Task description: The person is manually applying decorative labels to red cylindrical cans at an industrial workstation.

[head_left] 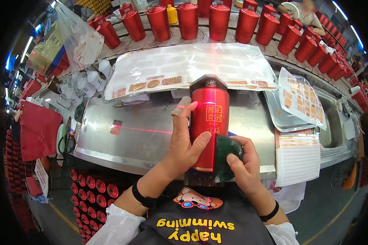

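Observation:
A glossy red bottle [212,100] with gold lettering lies in a dark holder [195,84] on the steel bench, its neck pointing away from me. My left hand [183,141] grips its left side, thumb across the front and index finger stretched along the edge; a pale covering wraps one fingertip. Pinched between the thumb and fingers of my right hand [246,161] is a flat dark green scraper [224,157]. Its left edge meets the lower right of the bottle's front, beside my left thumb. A red laser line runs down the bottle.
Beyond a plastic-covered sheet of gold labels [167,67], red bottles [188,22] line a curved conveyor. At right are another label sheet [301,96], a metal tray [288,118], a sink [333,126] and printed paper [298,157]. Clear caps [84,85] cluster at left.

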A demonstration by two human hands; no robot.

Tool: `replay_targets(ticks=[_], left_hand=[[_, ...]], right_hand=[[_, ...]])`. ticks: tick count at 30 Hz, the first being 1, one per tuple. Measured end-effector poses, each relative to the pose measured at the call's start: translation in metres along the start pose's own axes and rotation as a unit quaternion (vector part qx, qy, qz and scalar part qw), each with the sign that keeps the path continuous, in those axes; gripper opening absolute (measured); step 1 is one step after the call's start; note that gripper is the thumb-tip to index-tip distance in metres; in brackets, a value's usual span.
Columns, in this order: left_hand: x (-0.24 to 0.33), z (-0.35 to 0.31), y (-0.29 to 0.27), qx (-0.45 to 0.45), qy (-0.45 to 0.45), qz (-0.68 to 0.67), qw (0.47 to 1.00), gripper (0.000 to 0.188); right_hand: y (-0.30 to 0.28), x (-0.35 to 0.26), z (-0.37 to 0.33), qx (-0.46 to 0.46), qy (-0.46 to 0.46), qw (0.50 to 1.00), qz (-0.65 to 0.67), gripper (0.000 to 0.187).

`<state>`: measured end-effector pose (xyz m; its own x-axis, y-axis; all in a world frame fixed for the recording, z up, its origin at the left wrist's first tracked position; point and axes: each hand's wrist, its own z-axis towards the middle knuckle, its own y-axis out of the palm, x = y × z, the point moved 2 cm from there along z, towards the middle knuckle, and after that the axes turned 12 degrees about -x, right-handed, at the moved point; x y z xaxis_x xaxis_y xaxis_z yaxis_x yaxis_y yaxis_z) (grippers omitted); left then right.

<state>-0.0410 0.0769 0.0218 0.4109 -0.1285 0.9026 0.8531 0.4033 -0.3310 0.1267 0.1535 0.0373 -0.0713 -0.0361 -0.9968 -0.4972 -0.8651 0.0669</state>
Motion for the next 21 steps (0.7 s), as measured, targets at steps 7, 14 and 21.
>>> replay_targets(ticks=[7, 14, 21], left_hand=[[0.003, 0.003, 0.001, 0.008, 0.008, -0.035, 0.999, 0.066], [-0.001, 0.028, -0.011, 0.035, 0.072, -0.057, 0.995, 0.058], [0.013, 0.048, -0.012, -0.018, 0.020, 0.089, 0.996, 0.071]], right_hand=[[0.000, -0.001, 0.002, -0.002, -0.009, 1.000, 0.017, 0.034], [0.000, 0.000, 0.003, -0.007, -0.005, 1.000, 0.019, 0.035], [-0.001, -0.004, 0.002, -0.017, 0.006, 1.000, 0.001, 0.036]])
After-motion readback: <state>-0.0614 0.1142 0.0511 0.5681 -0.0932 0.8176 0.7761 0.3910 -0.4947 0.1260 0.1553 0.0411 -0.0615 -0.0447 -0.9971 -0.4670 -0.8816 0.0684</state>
